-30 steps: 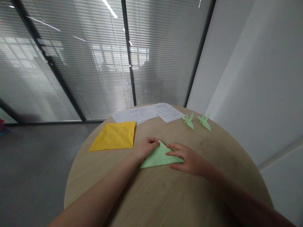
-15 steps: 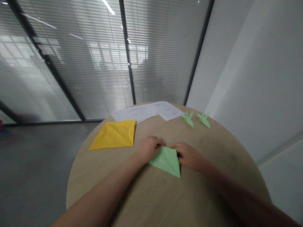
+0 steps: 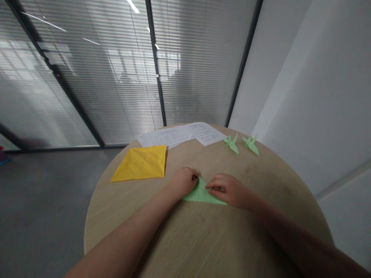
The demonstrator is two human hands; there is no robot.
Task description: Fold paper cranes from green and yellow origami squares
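Note:
A light green paper (image 3: 199, 194), folded into a small triangle, lies flat on the round wooden table (image 3: 203, 239) in front of me. My left hand (image 3: 183, 182) is curled with its fingertips pinching the paper's top corner. My right hand (image 3: 228, 190) rests over the paper's right part, fingers bent and pressing it down onto the table. Both hands touch the paper and nearly meet at its top.
A creased yellow paper square (image 3: 141, 163) lies to the left. Two white printed sheets (image 3: 185, 135) sit at the far edge. Two small green folded cranes (image 3: 242, 143) stand at the back right. Glass partitions with blinds rise behind; a white wall is at the right.
The green paper went from a wide triangle to a raised flap and now lies flat as a smaller triangle. My hands moved closer together over it.

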